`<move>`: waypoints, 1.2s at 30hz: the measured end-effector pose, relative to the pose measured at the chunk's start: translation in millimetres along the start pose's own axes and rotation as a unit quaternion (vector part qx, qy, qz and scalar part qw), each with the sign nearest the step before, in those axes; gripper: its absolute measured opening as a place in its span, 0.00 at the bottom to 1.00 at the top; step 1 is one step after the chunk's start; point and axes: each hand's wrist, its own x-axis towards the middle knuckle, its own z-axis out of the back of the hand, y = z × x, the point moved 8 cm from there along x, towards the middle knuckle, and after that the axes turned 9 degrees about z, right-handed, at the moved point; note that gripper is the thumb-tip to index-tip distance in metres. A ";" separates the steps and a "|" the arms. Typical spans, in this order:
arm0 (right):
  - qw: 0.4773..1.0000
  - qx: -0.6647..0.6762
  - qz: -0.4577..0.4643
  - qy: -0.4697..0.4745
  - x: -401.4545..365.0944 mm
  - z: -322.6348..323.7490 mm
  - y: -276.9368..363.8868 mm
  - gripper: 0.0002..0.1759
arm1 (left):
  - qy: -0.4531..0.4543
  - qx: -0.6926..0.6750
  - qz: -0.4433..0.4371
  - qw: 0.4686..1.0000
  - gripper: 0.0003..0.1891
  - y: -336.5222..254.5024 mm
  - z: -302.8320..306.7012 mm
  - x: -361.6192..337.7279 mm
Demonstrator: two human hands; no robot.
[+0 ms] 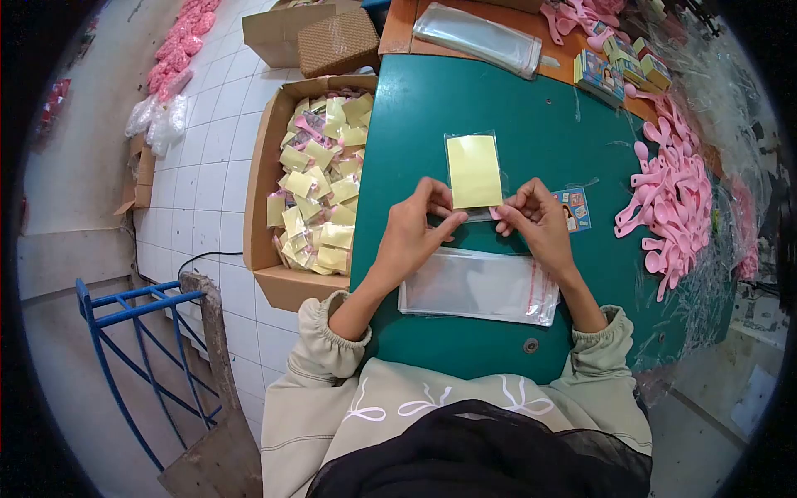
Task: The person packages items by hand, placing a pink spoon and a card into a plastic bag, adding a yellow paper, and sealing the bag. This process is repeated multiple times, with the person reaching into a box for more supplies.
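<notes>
A clear plastic bag with a pale yellow card (474, 172) in it is held between my two hands over the green table. My left hand (421, 226) pinches its lower left corner with thumb and finger. At the lower right, my right hand (536, 222) pinches the bag's edge, where a bit of pink shows by the fingertips. Just right of that hand lies a blue printed card (574, 209), partly covered by it. A stack of clear plastic bags (473, 286) lies on the table below both hands.
Left of the green table (415, 108) stands a cardboard box (264, 199) full of bagged yellow cards. Pink spoons (664, 195) are heaped at right. Card stacks (599, 76) and more plastic bags (477, 37) lie at the back. A blue metal trolley (124, 317) is at lower left.
</notes>
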 end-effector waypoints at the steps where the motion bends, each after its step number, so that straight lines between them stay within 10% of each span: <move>1: 1.000 -0.002 0.004 0.002 0.1 0.1 -0.5 0.09 | -0.005 -0.003 0.010 1.000 0.08 1.2 0.5 0.2; 15: 0.990 -0.128 0.031 0.042 -4.2 4.2 16.9 0.18 | 0.060 -0.050 0.038 0.996 0.23 5.1 4.6 -0.9; 20: 0.879 -0.448 0.146 -0.069 1.9 106.5 89.8 0.14 | -0.020 -0.087 0.043 0.995 0.25 1.3 74.4 -27.1; 25: 0.691 -0.695 0.033 -0.199 -33.9 273.0 89.1 0.18 | -0.200 -0.107 0.034 0.973 0.23 33.8 176.9 -64.4; 32: 0.736 -0.648 0.093 -0.171 -25.5 239.6 64.4 0.23 | -0.252 -0.138 0.146 0.947 0.23 201.5 260.8 -78.6; 36: 0.863 -0.485 0.067 -0.125 -18.2 215.0 63.1 0.26 | -0.238 -0.116 0.203 0.943 0.22 270.2 270.9 -73.3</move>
